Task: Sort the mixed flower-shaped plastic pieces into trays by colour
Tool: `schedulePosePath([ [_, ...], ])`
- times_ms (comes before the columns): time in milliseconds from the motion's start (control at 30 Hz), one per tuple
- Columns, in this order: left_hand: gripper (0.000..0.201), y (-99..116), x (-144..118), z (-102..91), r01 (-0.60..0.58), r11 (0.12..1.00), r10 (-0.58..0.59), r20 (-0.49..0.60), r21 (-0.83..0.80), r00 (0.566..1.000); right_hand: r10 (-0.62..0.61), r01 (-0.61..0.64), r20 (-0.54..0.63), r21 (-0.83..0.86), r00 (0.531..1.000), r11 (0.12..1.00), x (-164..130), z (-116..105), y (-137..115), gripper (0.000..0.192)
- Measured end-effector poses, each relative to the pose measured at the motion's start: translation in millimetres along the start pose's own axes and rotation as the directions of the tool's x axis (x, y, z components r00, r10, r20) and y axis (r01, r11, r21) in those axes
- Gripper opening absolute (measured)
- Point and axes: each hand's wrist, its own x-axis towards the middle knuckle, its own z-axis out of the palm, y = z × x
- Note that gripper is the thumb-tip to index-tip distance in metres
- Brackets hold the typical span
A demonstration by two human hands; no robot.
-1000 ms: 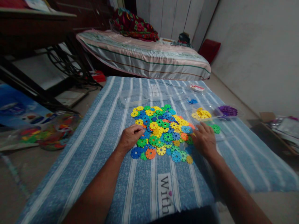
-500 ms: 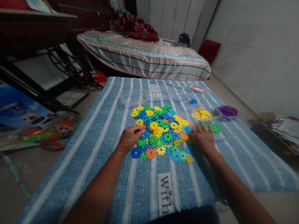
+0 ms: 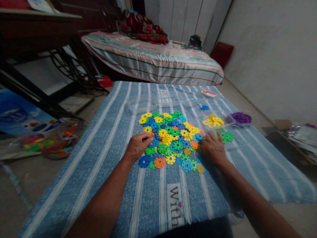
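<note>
A heap of flat, notched plastic flower discs in yellow, green, blue and orange lies on the striped cloth. My left hand rests at the heap's left edge, thumb and fingers closed together; whether anything is between them is hidden. At the right edge is my right hand, its fingers spread and touching or just over the outer discs. Just beyond it are green discs in a clear tray. Yellow discs fill part of another clear container, with purple discs in a tub beside it.
A few blue discs and a small red-and-white packet sit farther back. A clear plastic box stands behind the heap. The blue striped cloth covers the table. Beyond it is a bed; bags of coloured pieces lie at left.
My right hand has drawn slightly back toward me, its fingers lower and less outstretched. My left hand stays in place, and the heap looks nearly the same.
</note>
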Motion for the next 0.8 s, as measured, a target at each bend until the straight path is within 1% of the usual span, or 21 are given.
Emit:
schedulePosePath([
  [200, 0.021, -3, 0, 1.1, -0.01, 1.0, 0.01, -0.013, -0.003, 1.0, 0.041, -0.034, -0.07, 0.108, 0.997, 0.994, -4, -12, -4, 0.019],
  [300, 0.021, -2, 0, 1.1, -0.011, 1.0, 0.011, -0.013, 0.001, 1.0, 0.067, -0.044, -0.107, 0.197, 0.992, 0.979, -4, -20, -5, 0.021],
  [433, 0.021, -1, 0, 1.0, -0.02, 1.0, 0.02, -0.013, 0.004, 1.0, 0.111, -0.052, -0.131, 0.389, 0.985, 0.92, -2, -27, -4, 0.021],
  [533, 0.021, -2, 0, 0.8, -0.02, 1.0, 0.02, -0.014, -0.001, 1.0, 0.12, -0.057, -0.107, 0.468, 0.987, 0.882, -2, -29, -3, 0.022],
  [600, 0.021, -2, 0, 0.5, -0.011, 1.0, 0.011, -0.007, -0.004, 1.0, 0.115, -0.055, -0.101, 0.469, 0.988, 0.882, 0, -29, -1, 0.023],
  [667, 0.02, -1, 0, 0.1, 0.0, 1.0, 0.0, 0.001, -0.006, 1.0, 0.109, -0.045, -0.124, 0.436, 0.986, 0.899, 6, -30, 5, 0.022],
  [733, 0.02, -1, 0, -0.1, 0.005, 1.0, -0.005, 0.001, -0.006, 1.0, 0.116, -0.042, -0.185, 0.361, 0.976, 0.931, 17, -31, 19, 0.021],
  [800, 0.02, -1, 0, -0.2, 0.003, 1.0, -0.003, -0.007, -0.003, 1.0, 0.151, -0.084, -0.258, 0.256, 0.954, 0.963, 30, -33, 38, 0.02],
])
